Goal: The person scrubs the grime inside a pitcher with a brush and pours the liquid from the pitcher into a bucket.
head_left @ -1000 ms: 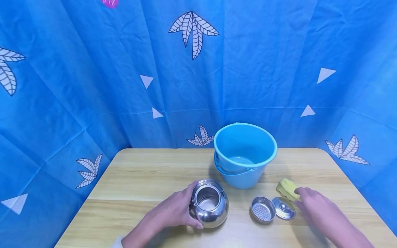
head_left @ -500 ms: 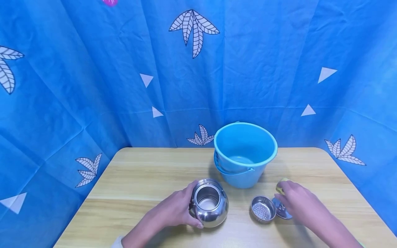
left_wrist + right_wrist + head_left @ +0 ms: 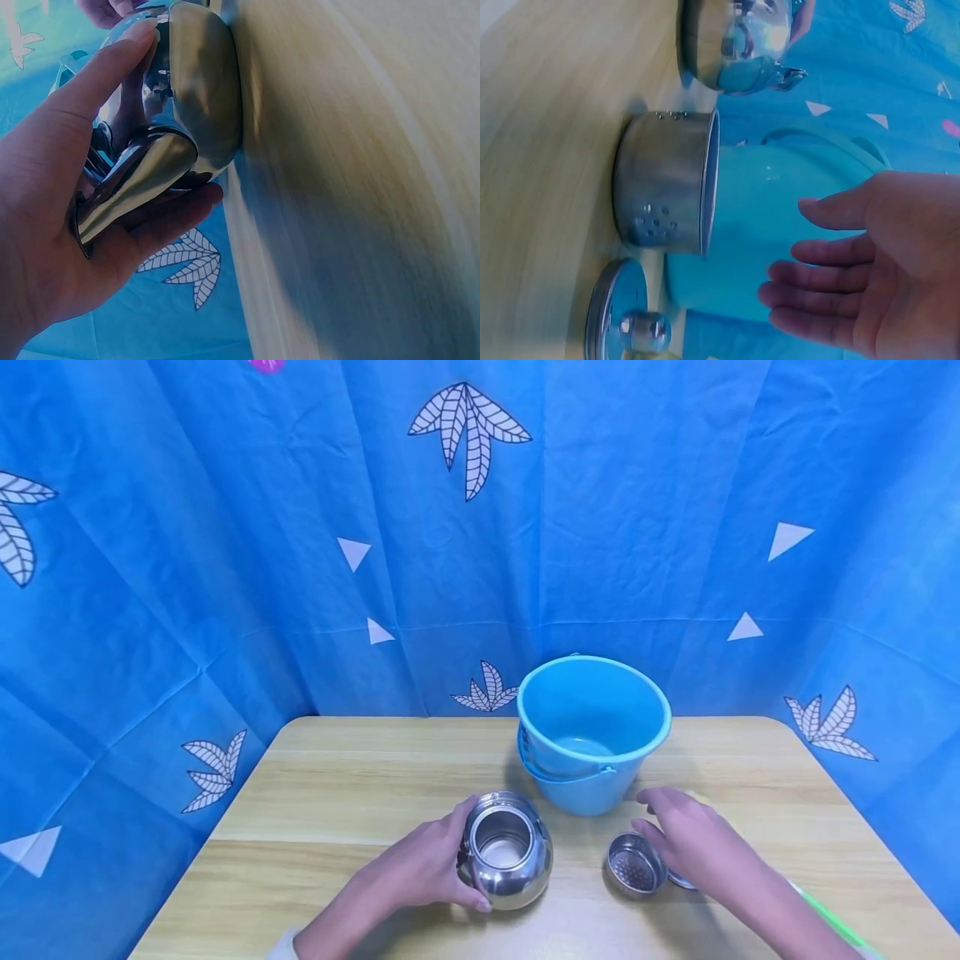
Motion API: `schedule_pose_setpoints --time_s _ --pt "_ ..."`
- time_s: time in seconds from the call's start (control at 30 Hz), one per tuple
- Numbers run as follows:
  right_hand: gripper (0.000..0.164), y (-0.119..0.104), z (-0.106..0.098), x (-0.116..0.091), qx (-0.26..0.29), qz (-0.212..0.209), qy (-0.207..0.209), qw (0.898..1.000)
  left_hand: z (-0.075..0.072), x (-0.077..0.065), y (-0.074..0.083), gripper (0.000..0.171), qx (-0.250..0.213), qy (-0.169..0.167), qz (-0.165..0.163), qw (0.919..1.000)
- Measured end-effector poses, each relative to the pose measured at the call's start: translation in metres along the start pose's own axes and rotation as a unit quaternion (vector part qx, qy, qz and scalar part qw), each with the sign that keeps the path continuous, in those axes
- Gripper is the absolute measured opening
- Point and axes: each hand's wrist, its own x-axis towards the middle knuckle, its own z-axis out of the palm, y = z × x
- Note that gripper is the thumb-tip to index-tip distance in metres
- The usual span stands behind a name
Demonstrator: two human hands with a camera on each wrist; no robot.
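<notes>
My left hand (image 3: pixel 427 864) grips a round stainless steel teapot (image 3: pixel 520 887) from its left side. The pot stands lidless on the wooden table. In the left wrist view its spout (image 3: pixel 142 176) lies within the hand, with the thumb along the body. My right hand (image 3: pixel 693 839) hovers at the right with relaxed, slightly bent fingers and holds nothing. Just left of it sits a perforated metal tea strainer (image 3: pixel 634 865). The knobbed lid (image 3: pixel 619 311) lies beside the strainer, mostly hidden under the right hand in the head view.
A light blue bucket (image 3: pixel 592 781) with its handle down stands behind the strainer. A yellow sponge (image 3: pixel 697 797) peeks out behind the right hand. A green strip (image 3: pixel 832 917) shows beside the right forearm. Blue curtain (image 3: pixel 630 510) hangs behind the table (image 3: pixel 360 777).
My right hand has moved left from the sponge, over the lid, to beside the strainer. The sponge stays behind. My left hand and the teapot have not moved.
</notes>
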Motion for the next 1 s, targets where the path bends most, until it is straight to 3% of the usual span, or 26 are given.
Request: schedule_pose_setpoints --time_s 0.2,0.67,1.0 --pt "0.03 -0.009 0.005 0.006 -0.004 -0.035 0.025 0.999 0.0 0.0 0.0 0.136 -0.001 0.001 -0.003 1.0" --pt "0.026 -0.025 0.017 0.017 0.008 -0.063 0.021 0.998 -0.001 -0.001 0.0 0.136 -0.006 0.003 -0.002 1.0" --pt "0.023 -0.042 0.018 0.024 0.058 -0.067 -0.016 0.996 0.0 -0.001 0.0 0.137 -0.01 0.003 -0.001 0.9999"
